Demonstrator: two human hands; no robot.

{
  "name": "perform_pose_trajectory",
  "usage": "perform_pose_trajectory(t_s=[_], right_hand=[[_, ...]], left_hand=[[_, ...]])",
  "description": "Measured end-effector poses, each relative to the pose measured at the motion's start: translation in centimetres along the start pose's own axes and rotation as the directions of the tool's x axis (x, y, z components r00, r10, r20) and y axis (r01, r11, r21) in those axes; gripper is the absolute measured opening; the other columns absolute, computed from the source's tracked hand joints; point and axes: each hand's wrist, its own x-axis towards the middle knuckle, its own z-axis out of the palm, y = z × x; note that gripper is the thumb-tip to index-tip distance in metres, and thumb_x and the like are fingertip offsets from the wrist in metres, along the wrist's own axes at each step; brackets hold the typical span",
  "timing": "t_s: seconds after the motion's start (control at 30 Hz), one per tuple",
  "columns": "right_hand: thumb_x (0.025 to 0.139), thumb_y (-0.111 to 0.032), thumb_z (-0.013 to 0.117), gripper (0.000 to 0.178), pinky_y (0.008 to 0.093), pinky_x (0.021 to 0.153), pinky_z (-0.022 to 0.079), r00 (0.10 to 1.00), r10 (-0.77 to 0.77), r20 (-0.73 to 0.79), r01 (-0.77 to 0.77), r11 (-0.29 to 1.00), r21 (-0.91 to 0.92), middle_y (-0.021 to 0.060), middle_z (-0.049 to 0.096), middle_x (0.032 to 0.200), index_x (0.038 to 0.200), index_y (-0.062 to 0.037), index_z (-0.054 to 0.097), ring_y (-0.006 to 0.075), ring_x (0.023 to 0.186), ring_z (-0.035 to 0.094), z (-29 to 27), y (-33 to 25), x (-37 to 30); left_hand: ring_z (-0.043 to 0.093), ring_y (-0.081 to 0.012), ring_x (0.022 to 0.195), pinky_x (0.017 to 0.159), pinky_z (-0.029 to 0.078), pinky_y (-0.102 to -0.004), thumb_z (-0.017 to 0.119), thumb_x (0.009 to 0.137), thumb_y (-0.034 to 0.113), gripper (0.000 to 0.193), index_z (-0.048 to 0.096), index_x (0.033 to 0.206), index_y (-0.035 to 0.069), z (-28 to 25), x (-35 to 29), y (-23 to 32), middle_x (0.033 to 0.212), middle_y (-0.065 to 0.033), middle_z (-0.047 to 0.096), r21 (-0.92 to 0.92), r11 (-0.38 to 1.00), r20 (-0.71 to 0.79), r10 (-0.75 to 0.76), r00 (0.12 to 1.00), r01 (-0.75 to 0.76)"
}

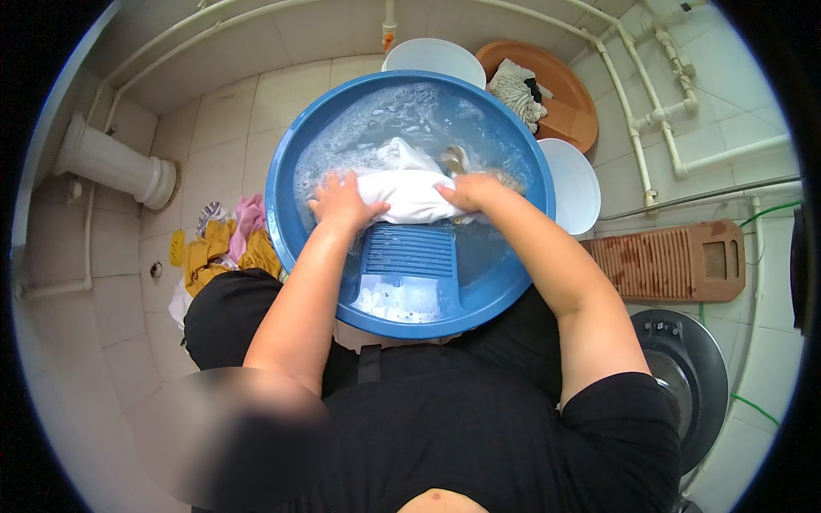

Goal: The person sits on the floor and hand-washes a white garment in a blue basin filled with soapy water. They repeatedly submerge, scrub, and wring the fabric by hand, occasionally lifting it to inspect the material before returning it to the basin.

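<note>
A white cloth garment (406,195) lies bunched across the upper end of a ribbed blue washboard (409,256), which is part of a large round blue basin (278,218). My left hand (340,202) grips the left end of the garment, its thumb on the fabric and its fingers spread over the side. At the other end my right hand (475,193) is closed on the cloth, thumb pressed into it. Soapy grey water (410,111) surrounds the garment. A beige-brown piece of fabric (509,179) shows in the water beside my right hand, partly hidden.
Yellow and pink clothes (214,250) lie on the tiles at left. Behind the basin stand a white bucket (436,61) and a brown basin (560,85) holding clothes. At right are another white container (571,186), a brown washboard (676,262) and a dark round basin (688,376).
</note>
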Motion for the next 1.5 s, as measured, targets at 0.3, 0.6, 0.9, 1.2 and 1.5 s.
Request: perform_pose_trajectory(t_s=[0.3,0.6,0.9,1.2,1.5], right_hand=[[0.065,-0.057,0.061,0.059,0.0364,0.079,0.044,0.893,-0.37,-0.254,0.394,0.918,0.048,0.015,0.061,0.098,0.099,-0.008,0.061,0.0315,0.091,0.057,0.5,0.6,-1.8],[0.079,-0.02,0.062,0.028,0.0282,0.07,0.049,0.883,-0.465,-0.069,-0.011,-0.169,0.986,0.0075,0.061,0.092,0.099,-0.0025,0.057,0.0149,0.079,0.06,-2.6,2.9,0.1],[0.074,-0.036,0.063,0.054,0.0322,0.079,0.043,0.97,0.156,-0.184,0.079,0.512,0.855,0.017,0.057,0.103,0.108,0.0048,0.051,0.0246,0.093,0.056,6.4,5.8,6.2],[0.066,-0.028,0.065,0.042,0.0308,0.083,0.044,0.815,0.14,-0.562,0.223,0.82,0.527,0.0103,0.057,0.107,0.101,-0.0051,0.059,0.0245,0.091,0.057,6.0,3.0,4.6],[0.054,-0.015,0.065,0.021,0.0362,0.072,0.046,0.207,-0.353,-0.912,0.867,0.498,0.004,0.0116,0.054,0.101,0.068,-0.0055,0.052,0.0307,0.085,0.053,3.1,-8.6,-6.2]], left_hand=[[0.061,-0.0274,0.085,0.075,0.046,-0.036,0.067,0.068,0.032,0.04,0.061,0.094,0.002,-2.2,0.6,0.2,0.089,-0.0147,0.063,-0.432,0.859,0.187,0.384,0.904,-0.276],[0.059,-0.0253,0.088,0.077,0.049,-0.0382,0.059,0.079,0.014,0.029,0.052,0.103,-0.001,0.6,1.9,-1.4,0.098,-0.0146,0.058,-0.789,-0.349,0.39,0.353,0.851,0.506],[0.058,-0.0274,0.092,0.078,0.044,-0.0345,0.071,0.059,0.04,0.062,0.056,0.109,0.007,2.5,1.6,0.6,0.105,-0.0129,0.058,-0.272,0.936,-0.046,0.22,0.974,-0.224],[0.058,-0.0243,0.09,0.077,0.047,-0.032,0.064,0.073,0.01,0.03,0.054,0.1,-0.001,2.8,1.5,1.5,0.095,-0.012,0.059,-0.958,-0.173,0.164,0.324,0.932,0.228],[0.056,-0.0252,0.086,0.074,0.049,-0.0379,0.041,0.089,0.034,0.029,0.049,0.106,0.011,6.0,3.6,0.6,0.094,-0.0113,0.057,-0.627,-0.557,0.264,0.506,0.821,0.545]])
